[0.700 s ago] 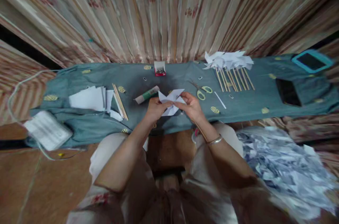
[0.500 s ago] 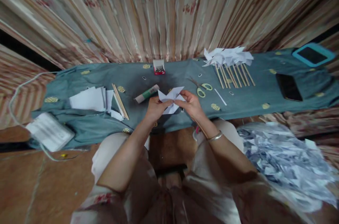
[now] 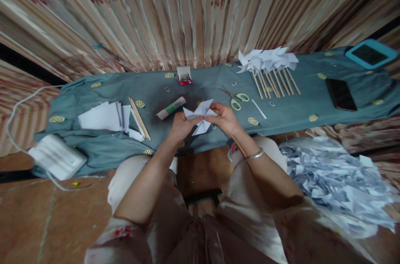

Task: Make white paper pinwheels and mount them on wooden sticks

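- While the left hand (image 3: 182, 125) pinches one side of the folded paper pinwheel (image 3: 203, 108) at the middle of the frame, the right hand (image 3: 227, 120) grasps its other side, both thumbs close to its centre.
- Just left of centre, near the left hand, a green-banded tube (image 3: 171, 108) lies slantwise on the teal cloth (image 3: 212, 83).
- Right of centre, near the right hand, lie green-handled scissors (image 3: 235, 105) and a narrow white strip (image 3: 259, 109).
- At upper centre sits a small open box (image 3: 184, 80) of metal bits.
- At left, paper sheets (image 3: 101, 116) lie beside wooden sticks (image 3: 142, 123).
- At upper right, stick-mounted pinwheels (image 3: 269, 61) lie in a row.
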Tool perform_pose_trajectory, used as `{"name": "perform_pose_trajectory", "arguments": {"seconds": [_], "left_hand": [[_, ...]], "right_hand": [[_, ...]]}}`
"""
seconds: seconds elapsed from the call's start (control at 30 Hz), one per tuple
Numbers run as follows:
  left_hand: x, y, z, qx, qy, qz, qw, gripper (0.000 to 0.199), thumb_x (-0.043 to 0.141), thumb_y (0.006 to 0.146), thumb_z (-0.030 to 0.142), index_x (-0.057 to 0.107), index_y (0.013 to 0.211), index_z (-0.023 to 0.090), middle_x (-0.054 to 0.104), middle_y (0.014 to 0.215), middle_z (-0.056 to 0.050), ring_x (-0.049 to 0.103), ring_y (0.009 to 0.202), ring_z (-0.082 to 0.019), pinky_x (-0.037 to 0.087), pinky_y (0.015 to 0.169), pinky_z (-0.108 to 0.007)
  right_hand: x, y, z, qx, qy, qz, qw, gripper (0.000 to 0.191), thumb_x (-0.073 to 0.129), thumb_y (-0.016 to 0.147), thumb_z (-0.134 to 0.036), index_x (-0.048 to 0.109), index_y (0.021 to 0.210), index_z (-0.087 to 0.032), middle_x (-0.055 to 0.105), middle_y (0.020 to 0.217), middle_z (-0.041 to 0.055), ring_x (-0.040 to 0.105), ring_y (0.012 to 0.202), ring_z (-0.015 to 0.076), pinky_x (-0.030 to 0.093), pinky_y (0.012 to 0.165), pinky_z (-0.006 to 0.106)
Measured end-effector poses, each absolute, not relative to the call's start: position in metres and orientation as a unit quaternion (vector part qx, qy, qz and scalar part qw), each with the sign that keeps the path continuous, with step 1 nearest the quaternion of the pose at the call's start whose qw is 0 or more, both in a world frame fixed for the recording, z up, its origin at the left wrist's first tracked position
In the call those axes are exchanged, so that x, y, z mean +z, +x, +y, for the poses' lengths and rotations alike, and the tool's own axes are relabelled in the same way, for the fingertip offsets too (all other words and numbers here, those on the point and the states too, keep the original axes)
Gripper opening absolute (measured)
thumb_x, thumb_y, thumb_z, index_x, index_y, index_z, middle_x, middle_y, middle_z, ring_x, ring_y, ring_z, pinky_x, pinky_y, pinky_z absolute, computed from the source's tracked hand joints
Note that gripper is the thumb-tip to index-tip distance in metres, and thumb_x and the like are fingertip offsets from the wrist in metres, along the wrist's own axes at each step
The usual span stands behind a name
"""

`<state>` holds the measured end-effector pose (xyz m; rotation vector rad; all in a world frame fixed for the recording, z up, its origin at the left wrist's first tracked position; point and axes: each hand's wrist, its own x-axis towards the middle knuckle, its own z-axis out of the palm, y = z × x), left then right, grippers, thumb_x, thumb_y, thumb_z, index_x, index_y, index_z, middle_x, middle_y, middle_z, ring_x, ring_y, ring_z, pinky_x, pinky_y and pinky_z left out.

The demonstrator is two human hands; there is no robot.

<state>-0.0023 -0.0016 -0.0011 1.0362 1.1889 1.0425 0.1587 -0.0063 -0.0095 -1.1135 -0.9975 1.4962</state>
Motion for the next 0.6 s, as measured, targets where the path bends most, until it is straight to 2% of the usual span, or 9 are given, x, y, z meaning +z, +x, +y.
{"name": "perform_pose_trajectory", "arguments": {"seconds": [0.6], "left_hand": [[0.0053, -0.0002, -0.0040, 0.453, 0.428, 0.538, 0.567, 0.015, 0.078, 0.050, 0.021, 0.064, 0.051, 0.014, 0.058, 0.049, 0.003, 0.049, 0.048, -0.009, 0.036, 0.049, -0.022]], "right_hand": [[-0.0114, 0.1577, -0.0062, 0.619, -0.450, -0.416, 0.491, 0.040, 0.088, 0.048, -0.027, 0.065, 0.080, -0.020, 0.072, 0.078, -0.0014, 0.065, 0.072, 0.0155, 0.052, 0.074, 0.030]]}}
